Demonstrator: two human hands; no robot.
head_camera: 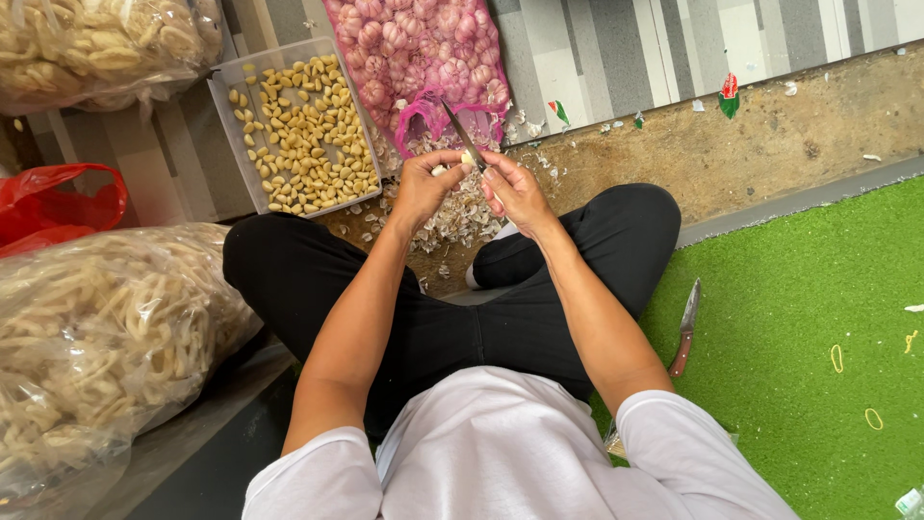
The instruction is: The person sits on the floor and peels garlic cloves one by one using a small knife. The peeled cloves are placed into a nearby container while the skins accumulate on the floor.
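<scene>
Head view. Person seated cross-legged on the floor, black trousers, white shirt. Both hands raised together over the gap between the knees.

Left hand: fingers curled shut around a garlic clove, pale, only its tip showing between the two hands.

Right hand: closed on the handle of a small knife; blade points up and away, its base against the clove. The two hands touch at the fingertips.

Below the hands: a heap of papery skins on the bare floor, spreading toward the tub.

Ahead of the hands: a pink mesh bag of unpeeled garlic bulbs, its open mouth just beyond the knife tip.

Left of the bag: a clear tub partly filled with peeled cloves.

Far left: two big clear sacks of pale dried strips, one top left, one beside the left knee; a red bag between them.

Right: green turf; a second knife lies on it just beside the right knee, nobody touching it. Some rubber bands are scattered further right.
</scene>
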